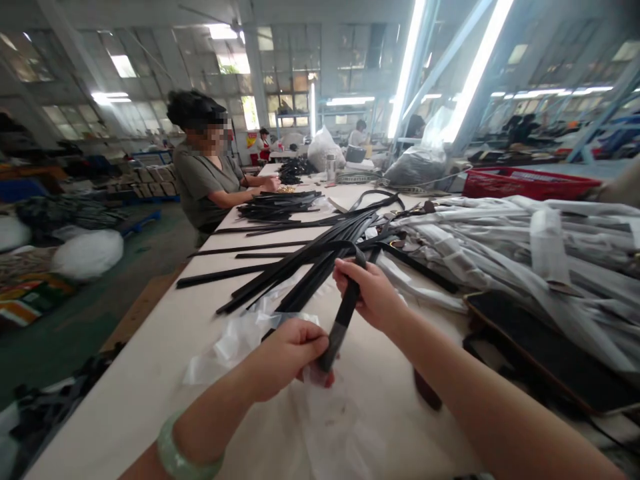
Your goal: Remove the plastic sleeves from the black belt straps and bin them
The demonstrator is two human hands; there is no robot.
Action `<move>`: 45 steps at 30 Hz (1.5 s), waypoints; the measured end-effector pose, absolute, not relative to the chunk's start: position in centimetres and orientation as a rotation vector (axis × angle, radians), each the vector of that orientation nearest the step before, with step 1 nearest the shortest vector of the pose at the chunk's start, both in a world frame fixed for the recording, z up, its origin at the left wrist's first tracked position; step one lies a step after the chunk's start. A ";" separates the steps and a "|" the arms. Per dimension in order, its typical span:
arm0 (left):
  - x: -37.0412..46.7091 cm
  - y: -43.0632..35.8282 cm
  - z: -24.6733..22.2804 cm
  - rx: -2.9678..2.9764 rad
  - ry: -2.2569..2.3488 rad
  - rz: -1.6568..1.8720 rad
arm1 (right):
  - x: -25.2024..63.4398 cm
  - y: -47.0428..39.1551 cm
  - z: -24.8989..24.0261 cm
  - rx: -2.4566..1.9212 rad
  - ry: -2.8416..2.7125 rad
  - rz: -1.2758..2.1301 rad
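My right hand (373, 293) is closed around a black belt strap (345, 313) that hangs down at a slant toward the table. The strap's lower end is inside the mouth of a clear plastic sleeve (333, 427). My left hand (293, 347) pinches that sleeve at its mouth, thumb beside the strap; its other fingers are partly hidden. The sleeve trails over the table toward me. Beyond my hands lies a loose fan of black straps (320, 267). More clear plastic film (220, 350) lies left of my left hand.
Belts in whitish sleeves (500, 247) are heaped on the right, with a dark board (545, 347) before them. A red crate (530, 183) stands behind. Across the pale table (135, 373), at the far left, a co-worker (205, 173) handles small items near more straps (275, 205).
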State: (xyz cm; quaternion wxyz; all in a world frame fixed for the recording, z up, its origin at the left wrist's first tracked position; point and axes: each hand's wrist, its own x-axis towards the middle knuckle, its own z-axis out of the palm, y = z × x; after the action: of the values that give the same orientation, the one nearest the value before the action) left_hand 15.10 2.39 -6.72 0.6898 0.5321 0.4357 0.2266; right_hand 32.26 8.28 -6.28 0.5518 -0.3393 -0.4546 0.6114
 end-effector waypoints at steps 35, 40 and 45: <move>14.7 1.1 -5.4 0.942 0.726 0.648 | 31.3 6.6 -5.9 -0.740 -1.167 1.337; 15.1 1.6 -5.4 0.919 0.753 0.795 | 30.6 3.7 -5.3 -0.635 -1.906 0.710; 14.8 1.7 -5.8 0.964 0.815 0.641 | 31.3 4.9 -5.2 -0.749 -1.517 1.005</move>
State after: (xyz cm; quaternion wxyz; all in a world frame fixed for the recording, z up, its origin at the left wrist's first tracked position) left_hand 14.83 1.67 -5.83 0.7598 0.4426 0.3744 0.2944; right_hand 31.26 4.86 -5.19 0.5539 -0.3168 -0.6420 0.4251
